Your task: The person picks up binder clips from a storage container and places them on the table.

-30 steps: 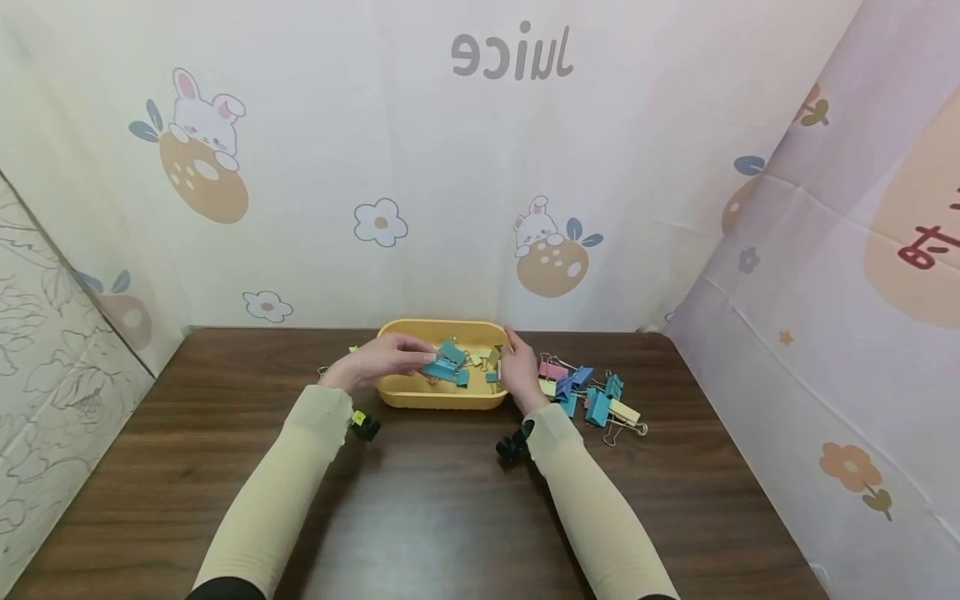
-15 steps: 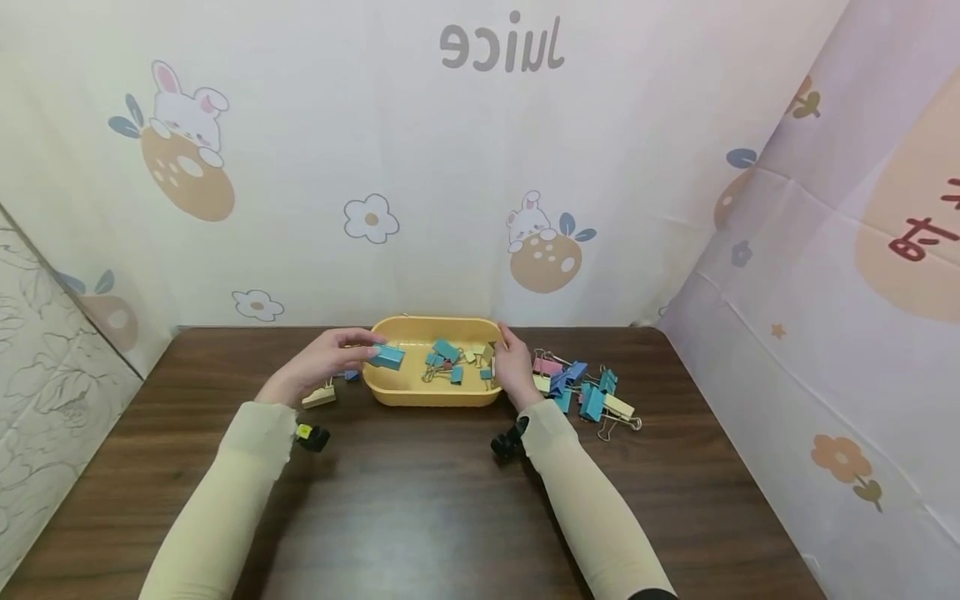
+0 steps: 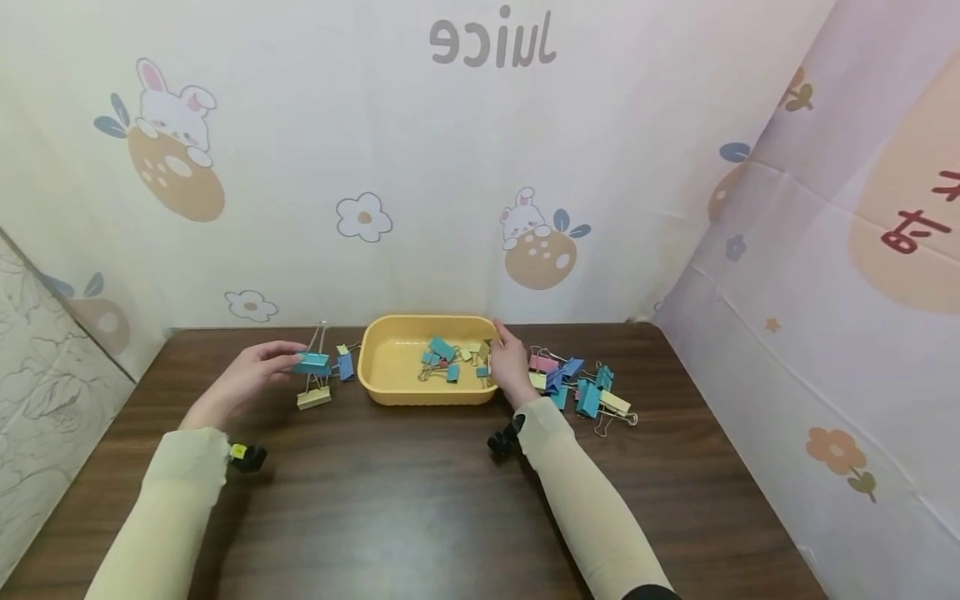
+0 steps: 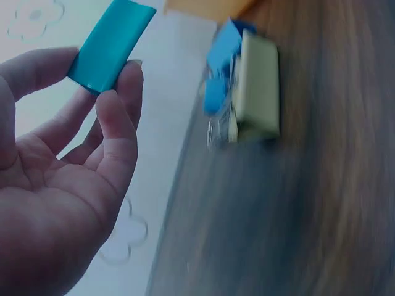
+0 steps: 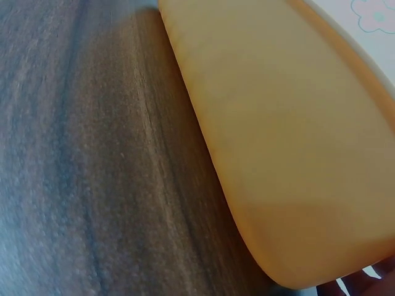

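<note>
Between thumb and fingertips my left hand point(image 3: 251, 375) pinches a teal binder clip point(image 4: 111, 46). In the head view it is held left of the yellow tray point(image 3: 427, 398), over a cream binder clip point(image 3: 314, 397) and next to a blue binder clip point(image 3: 346, 367). At the tray's right end, my right hand point(image 3: 510, 367) grips the wall, thumb up at the rim. Only fingertips point(image 5: 358, 283) of it show under the tray corner in the right wrist view. Teal and yellow binder clips point(image 3: 441, 347) lie in the tray's right half.
Right of the tray lies a pile of pink, blue, teal and cream binder clips point(image 3: 588, 396) on the dark wooden table point(image 3: 420, 500). A patterned curtain point(image 3: 427, 167) hangs behind the table's back edge.
My left hand has lifted the teal binder clip out of the tray and carried it left, over the cream clip. My right hand stays on the tray's end.
</note>
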Demonstrator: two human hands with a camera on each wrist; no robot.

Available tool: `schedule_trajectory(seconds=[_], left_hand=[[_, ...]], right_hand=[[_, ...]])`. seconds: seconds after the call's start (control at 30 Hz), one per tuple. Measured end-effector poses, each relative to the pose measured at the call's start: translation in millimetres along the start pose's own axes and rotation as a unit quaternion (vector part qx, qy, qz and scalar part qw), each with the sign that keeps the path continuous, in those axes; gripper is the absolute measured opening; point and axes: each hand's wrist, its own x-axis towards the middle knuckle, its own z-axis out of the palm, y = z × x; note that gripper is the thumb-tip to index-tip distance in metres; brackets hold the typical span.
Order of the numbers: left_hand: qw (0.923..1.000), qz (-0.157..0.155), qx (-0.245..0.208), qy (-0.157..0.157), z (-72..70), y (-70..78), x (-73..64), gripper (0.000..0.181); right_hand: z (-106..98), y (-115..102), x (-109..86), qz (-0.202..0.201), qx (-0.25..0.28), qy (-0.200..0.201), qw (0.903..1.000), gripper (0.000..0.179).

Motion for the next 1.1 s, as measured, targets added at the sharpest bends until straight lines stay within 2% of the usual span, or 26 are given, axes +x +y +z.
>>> schedule_trajectory(seconds=[0.23,0.4,0.57,0.73,0.87,0.97,1.1], left_hand=[[0.9984,-0.023,0.042,0.031,-25.4,-25.8,-13.7,0.055],[0.9965,-0.033,0.066,0.039,-35.3,-39.1,-18.2,0.053],[0.9957,-0.048,0.074,0.03,-37.4,-47.9,-19.3,0.055],[0.9952,-0.035,0.09,0.012,-37.6,-53.6,-18.7,0.054],[0.9929,-0.034,0.114,0.004,-36.0,-52.6,-17.7,0.054],[0.9885,-0.029,0.148,0.009,-34.0,-49.6,-16.8,0.052],[0.9775,-0.015,0.209,0.026,-30.6,-45.0,-16.1,0.05]], right_hand=[[1,-1,-1.1,0.002,0.019,0.001,0.9998,0.049],[1,-3,-1.9,0.005,0.013,-0.002,0.9999,0.049],[1,-2,-1.4,0.008,0.01,0.0,0.9999,0.05],[2,1,-2.3,0.001,0.013,-0.001,0.9999,0.05],[2,0,-2.7,0.002,0.018,-0.001,0.9998,0.05],[2,-1,-2.0,0.0,0.018,0.001,0.9998,0.05],[2,0,-1.7,-0.002,0.015,0.001,0.9999,0.05]])
